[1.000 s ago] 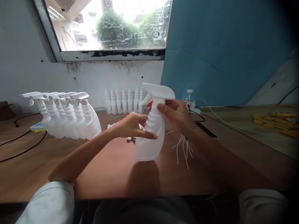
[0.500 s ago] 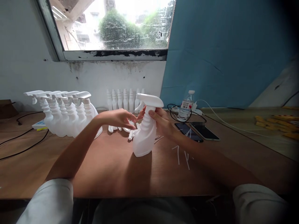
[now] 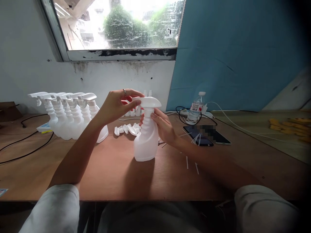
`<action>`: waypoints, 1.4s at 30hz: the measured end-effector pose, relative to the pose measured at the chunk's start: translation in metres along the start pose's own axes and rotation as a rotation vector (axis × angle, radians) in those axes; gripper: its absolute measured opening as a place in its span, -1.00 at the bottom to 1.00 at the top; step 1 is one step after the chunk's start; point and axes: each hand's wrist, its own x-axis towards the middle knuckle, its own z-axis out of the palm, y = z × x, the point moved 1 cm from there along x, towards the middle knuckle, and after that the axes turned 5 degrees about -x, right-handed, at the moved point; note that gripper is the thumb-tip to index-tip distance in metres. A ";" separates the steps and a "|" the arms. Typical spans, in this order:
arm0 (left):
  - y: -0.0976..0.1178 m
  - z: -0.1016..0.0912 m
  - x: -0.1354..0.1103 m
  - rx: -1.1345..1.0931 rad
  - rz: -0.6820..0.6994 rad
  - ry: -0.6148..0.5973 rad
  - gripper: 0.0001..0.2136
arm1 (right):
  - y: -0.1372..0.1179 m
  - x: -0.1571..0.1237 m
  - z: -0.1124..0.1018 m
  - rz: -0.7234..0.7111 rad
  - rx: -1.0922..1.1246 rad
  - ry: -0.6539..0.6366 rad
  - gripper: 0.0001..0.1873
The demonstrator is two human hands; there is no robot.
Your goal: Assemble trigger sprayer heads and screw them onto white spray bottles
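Observation:
A white spray bottle [image 3: 145, 142] stands upright on the brown table [image 3: 109, 171] in front of me. My left hand [image 3: 118, 105] is closed over its white trigger head [image 3: 150, 103] from the left side. Around the bottle's ribbed neck my right hand [image 3: 163, 127] wraps from the right. Loose white trigger heads [image 3: 126, 129] lie on the table just behind the bottle.
A row of finished spray bottles [image 3: 70, 115] stands at the left. More white bottles [image 3: 136, 111] line the wall behind my left hand. Two phones [image 3: 206, 137], a water bottle [image 3: 196, 108], cables and thin white tubes [image 3: 191, 163] lie to the right.
The bottle came down from mid-air and now stands on the table. My left hand rose from the bottle's side onto the trigger head. My right hand stayed at the neck.

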 end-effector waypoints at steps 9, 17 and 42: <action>-0.003 0.002 0.001 -0.069 0.068 0.027 -0.80 | -0.006 0.004 -0.005 0.037 -0.022 -0.020 -0.59; 0.002 0.002 0.000 -0.087 0.056 0.010 -0.80 | -0.006 0.005 -0.003 0.077 -0.087 0.066 -0.54; 0.007 0.005 -0.002 -0.005 0.075 0.000 -0.80 | -0.007 0.003 0.002 0.073 -0.075 0.108 -0.61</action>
